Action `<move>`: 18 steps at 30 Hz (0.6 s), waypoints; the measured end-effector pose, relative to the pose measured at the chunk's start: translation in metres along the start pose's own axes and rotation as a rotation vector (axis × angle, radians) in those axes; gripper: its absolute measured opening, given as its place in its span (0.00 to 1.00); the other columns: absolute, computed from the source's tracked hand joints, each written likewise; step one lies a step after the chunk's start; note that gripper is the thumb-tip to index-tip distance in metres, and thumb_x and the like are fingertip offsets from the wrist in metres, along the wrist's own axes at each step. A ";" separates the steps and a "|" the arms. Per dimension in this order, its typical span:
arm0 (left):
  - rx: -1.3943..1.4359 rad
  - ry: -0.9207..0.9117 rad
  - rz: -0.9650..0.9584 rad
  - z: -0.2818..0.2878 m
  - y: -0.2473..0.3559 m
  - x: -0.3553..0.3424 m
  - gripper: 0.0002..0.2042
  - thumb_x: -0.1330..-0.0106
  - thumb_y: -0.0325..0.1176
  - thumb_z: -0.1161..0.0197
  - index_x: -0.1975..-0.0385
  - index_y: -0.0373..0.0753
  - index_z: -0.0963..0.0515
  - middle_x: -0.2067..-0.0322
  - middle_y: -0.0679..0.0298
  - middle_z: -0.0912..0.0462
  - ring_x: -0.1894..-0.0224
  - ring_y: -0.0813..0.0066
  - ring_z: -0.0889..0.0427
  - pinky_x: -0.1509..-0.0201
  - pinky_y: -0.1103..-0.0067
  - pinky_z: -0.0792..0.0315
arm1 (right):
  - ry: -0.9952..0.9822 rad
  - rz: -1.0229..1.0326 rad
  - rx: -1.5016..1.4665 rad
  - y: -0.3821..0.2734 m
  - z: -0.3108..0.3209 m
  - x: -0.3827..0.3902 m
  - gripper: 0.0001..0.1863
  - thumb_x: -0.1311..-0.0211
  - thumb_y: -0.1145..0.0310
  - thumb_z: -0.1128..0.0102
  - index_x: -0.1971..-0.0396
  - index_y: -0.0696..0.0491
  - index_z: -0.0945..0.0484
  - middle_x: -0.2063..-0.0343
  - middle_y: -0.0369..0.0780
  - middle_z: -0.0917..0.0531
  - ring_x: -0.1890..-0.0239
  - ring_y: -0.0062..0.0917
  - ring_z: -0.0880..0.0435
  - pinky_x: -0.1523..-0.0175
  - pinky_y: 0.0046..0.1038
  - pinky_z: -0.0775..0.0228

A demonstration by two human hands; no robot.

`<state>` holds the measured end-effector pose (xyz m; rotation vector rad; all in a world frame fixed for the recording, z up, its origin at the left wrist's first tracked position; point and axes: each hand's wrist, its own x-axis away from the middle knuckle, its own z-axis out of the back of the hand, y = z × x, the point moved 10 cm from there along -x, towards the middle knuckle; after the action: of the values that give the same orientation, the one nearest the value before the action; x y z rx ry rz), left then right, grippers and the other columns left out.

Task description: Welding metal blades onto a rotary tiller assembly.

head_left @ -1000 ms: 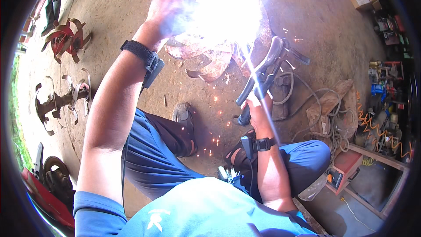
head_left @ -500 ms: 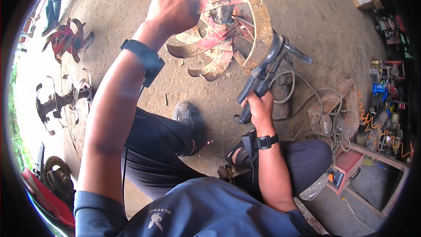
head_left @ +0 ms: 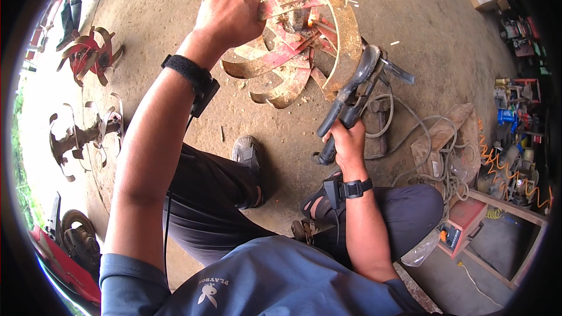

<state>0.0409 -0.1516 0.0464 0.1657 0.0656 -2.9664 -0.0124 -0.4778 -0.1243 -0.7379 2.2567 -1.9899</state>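
The tiller blade assembly (head_left: pixel 298 35) sits on the floor (head_left: pixel 421 17) ahead of your knees, with your left hand (head_left: pixel 229 19) on its left side and your right hand (head_left: pixel 346 140) nearer you, to its right, holding the welding electrode holder (head_left: pixel 351 96). Two more blade rotors (head_left: pixel 88 55) lie at the floor's left edge. Coiled cables (head_left: pixel 433 152) lie to your right, before a low shelf (head_left: pixel 503 222) at the right edge.
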 end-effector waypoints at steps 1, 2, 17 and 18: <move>-0.013 -0.015 0.000 -0.001 0.000 0.000 0.17 0.24 0.47 0.45 0.60 0.41 0.13 0.66 0.49 0.10 0.61 0.46 0.10 0.54 0.56 0.17 | 0.031 -0.004 0.006 0.001 0.003 0.000 0.04 0.30 0.75 0.37 0.67 0.56 0.21 0.77 0.37 0.18 0.79 0.21 0.19 0.70 0.27 0.24; -0.033 -0.046 0.011 -0.004 -0.001 0.000 0.17 0.24 0.47 0.45 0.59 0.41 0.13 0.66 0.49 0.10 0.61 0.46 0.10 0.54 0.56 0.17 | 0.026 -0.009 0.023 0.002 0.003 -0.001 0.05 0.30 0.75 0.37 0.68 0.56 0.21 0.77 0.37 0.18 0.79 0.21 0.19 0.70 0.27 0.24; -0.006 -0.079 0.059 -0.005 -0.003 -0.002 0.15 0.28 0.45 0.42 0.59 0.43 0.14 0.65 0.51 0.10 0.59 0.46 0.10 0.53 0.56 0.17 | 0.046 0.013 0.125 -0.011 -0.004 -0.001 0.05 0.34 0.81 0.42 0.69 0.56 0.23 0.78 0.34 0.21 0.80 0.19 0.23 0.72 0.26 0.27; 0.001 -0.065 0.052 -0.004 -0.002 -0.001 0.15 0.28 0.45 0.42 0.59 0.43 0.14 0.65 0.51 0.10 0.59 0.46 0.10 0.53 0.56 0.17 | 0.061 0.010 0.135 -0.011 -0.003 0.000 0.05 0.34 0.81 0.42 0.69 0.55 0.24 0.78 0.34 0.21 0.79 0.19 0.23 0.72 0.26 0.28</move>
<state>0.0424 -0.1489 0.0430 0.0706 0.0510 -2.9169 -0.0093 -0.4758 -0.1131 -0.6608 2.1264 -2.1626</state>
